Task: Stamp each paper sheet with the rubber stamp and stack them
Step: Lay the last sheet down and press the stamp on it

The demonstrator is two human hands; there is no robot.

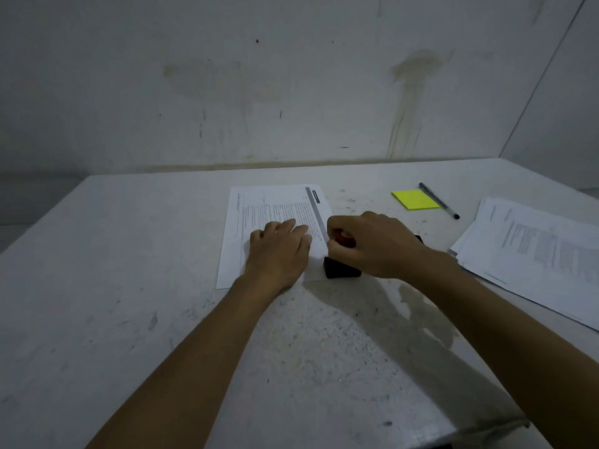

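A printed paper sheet (pixel 259 202) lies flat in the middle of the table. My left hand (pixel 280 251) rests on it, fingers straight and pressing it down. My right hand (pixel 372 244) grips the rubber stamp (pixel 340 270) by its reddish knob; the stamp's black base sits on the sheet's near right corner. A stack of printed sheets (pixel 531 247) lies at the right side of the table.
A yellow sticky-note pad (pixel 415 199) and a black pen (pixel 437 199) lie behind my right hand. A small dark object (pixel 418 238) peeks out behind my right wrist. The grey table (pixel 129 286) ends at a wall at the back.
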